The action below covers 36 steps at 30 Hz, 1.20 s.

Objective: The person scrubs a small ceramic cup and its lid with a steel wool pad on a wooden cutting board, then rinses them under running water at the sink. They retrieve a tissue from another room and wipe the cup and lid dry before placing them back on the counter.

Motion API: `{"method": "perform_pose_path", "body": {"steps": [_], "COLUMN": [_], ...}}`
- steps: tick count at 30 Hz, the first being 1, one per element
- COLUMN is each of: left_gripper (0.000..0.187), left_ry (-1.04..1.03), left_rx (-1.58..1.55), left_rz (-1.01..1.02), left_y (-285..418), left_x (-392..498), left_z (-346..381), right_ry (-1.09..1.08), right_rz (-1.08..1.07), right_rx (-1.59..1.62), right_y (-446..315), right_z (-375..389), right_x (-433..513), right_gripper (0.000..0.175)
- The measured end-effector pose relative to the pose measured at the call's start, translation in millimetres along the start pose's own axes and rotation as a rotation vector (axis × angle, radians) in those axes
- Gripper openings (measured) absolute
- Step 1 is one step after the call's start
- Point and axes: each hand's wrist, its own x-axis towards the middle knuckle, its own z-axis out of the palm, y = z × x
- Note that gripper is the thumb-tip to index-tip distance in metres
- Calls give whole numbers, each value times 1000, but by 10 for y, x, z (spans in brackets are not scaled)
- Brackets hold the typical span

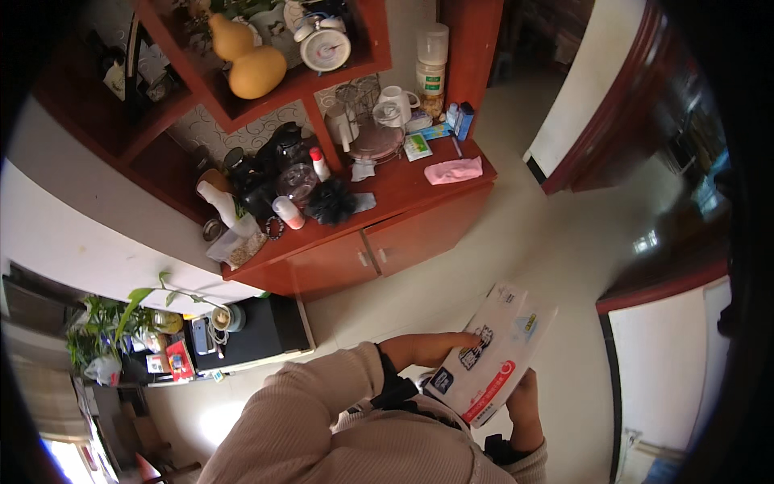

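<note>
A white plastic-wrapped pack [505, 348], which looks like a pack of paper tissues, is held in front of my body above the floor. Its upper face bears printed writing, a red band and a barcode. My left hand [444, 349] grips the pack from its left side, and part of that hand lies over the printed face. On the opposite long side, my right hand [523, 396] supports the lower right edge. Most fingers of both hands are hidden by the pack. The pack is tilted, its far end pointing up and to the right.
A red-brown wooden cabinet [423, 199] stands ahead, bearing a pink cloth [453, 171], a white mug [398, 100] and several bottles. Above are a gourd [249, 57] and an alarm clock [325, 48]. A low black-topped stand [260, 330] with plants is at left. Pale tiled floor [387, 299] lies between.
</note>
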Motion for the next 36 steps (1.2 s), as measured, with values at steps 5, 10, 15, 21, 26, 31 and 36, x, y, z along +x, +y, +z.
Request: {"method": "perform_pose_path", "body": {"steps": [5,10,15,21,26,31,36], "left_gripper": [49,55,55,75,90,108,116], "left_ry": [104,191,289,312,506,587,737], "left_rx": [120,104,304,606,520,417,363], "left_rz": [100,202,369,351,415,602,662], "left_y": [543,1325,2371,3592,4054,4481,4887], "left_x": [1056,1595,2102,2781,2963,3119,3383], "left_z": [345,301,110,61,-107,-332,-378], "right_ry": [126,262,307,130,-7,-337,-618], "right_rz": [-131,-224,-193,-87,50,178,-10], "right_rx": [-81,-219,-187,-40,-45,263,-47], "right_y": [-352,-680,-943,-1730,-1980,-2121,-2529], "right_z": [-978,-1824,-2407,-2701,-2634,-2658,-2768], "right_x": [689,1715,2819,3808,4745,5764,6643], "right_gripper": [26,22,28,44,66,65,67]}}
